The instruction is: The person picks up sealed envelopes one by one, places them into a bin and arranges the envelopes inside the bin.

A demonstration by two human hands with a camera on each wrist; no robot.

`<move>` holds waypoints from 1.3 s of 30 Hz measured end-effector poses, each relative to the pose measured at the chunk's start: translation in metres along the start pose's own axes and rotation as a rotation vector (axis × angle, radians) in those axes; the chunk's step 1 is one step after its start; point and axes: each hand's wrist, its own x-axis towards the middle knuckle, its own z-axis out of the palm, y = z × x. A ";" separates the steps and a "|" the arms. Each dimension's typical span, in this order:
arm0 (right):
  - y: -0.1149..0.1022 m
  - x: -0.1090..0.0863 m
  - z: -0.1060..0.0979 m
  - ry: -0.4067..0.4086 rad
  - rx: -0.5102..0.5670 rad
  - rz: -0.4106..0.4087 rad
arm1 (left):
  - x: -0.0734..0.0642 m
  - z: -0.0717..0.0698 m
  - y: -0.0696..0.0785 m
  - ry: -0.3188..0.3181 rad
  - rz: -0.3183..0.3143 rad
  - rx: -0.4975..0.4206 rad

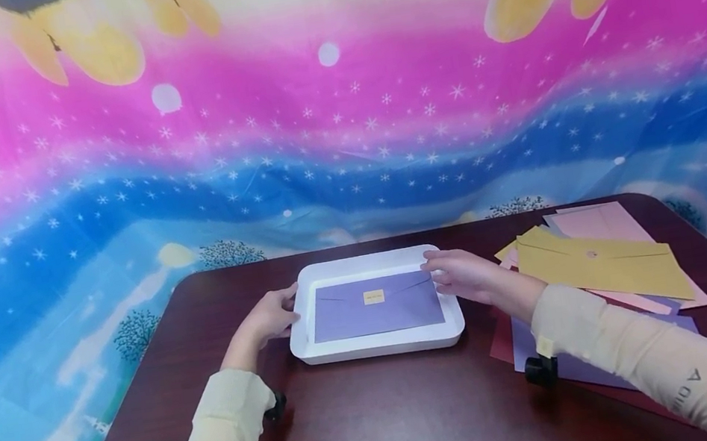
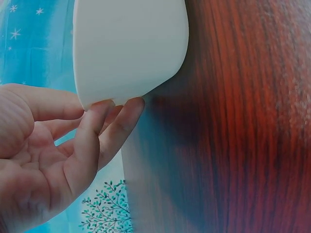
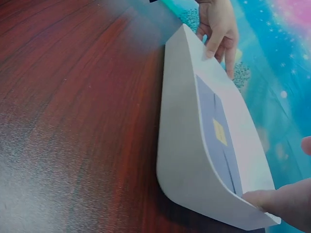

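On the counter (image 1: 408,412), the white tray (image 1: 367,265) is best held level beneath the purple envelope (image 1: 377,317) inside, the tray's left rim pinched by the left hand's (image 1: 268,315) fingers, its right rim touched by the right hand's (image 1: 470,276) spread fingers.

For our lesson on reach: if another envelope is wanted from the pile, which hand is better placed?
Probably the right hand: it touches the end of the white tray nearer the envelope pile, while the left hand pinches the opposite end.
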 end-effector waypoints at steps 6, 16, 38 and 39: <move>-0.008 -0.005 -0.006 -0.044 0.024 -0.053 | 0.000 0.000 0.000 -0.004 -0.002 -0.005; -0.026 -0.017 -0.031 -0.195 -0.154 -0.216 | -0.001 0.000 0.000 -0.004 -0.010 -0.011; -0.037 -0.063 -0.139 -0.088 -0.629 -0.278 | -0.002 0.001 0.000 -0.007 0.011 -0.018; -0.037 -0.067 -0.145 -0.076 -0.647 -0.282 | -0.003 0.001 0.000 -0.006 0.011 -0.016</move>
